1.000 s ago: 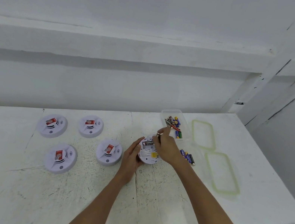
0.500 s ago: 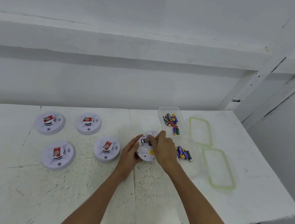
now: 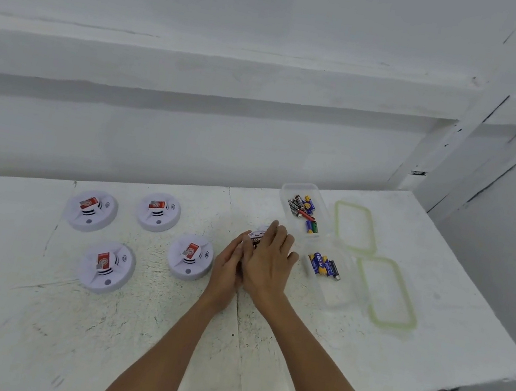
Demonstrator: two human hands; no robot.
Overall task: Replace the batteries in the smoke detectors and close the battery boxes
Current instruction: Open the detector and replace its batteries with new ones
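Observation:
A white smoke detector (image 3: 258, 234) lies on the table (image 3: 123, 326), mostly hidden under my hands; a black battery label shows in its open back. My right hand (image 3: 269, 259) lies flat over it, its straight fingers pressing down on top. The straight fingers of my left hand (image 3: 227, 266) rest against the detector's left side. To the left lie several more detectors (image 3: 91, 210) (image 3: 158, 212) (image 3: 190, 256) (image 3: 106, 265), each with a red-labelled battery on top.
A clear box (image 3: 288, 189) of mixed batteries (image 3: 304, 210) stands behind my right hand. A second clear box (image 3: 340, 299) holds blue batteries (image 3: 323, 265). Two green-rimmed lids (image 3: 355, 228) (image 3: 386, 292) lie right of the boxes. The table's right edge is close by.
My right hand has come down from the far box onto the detector and flattened over it. My left hand has stayed at the detector's left side.

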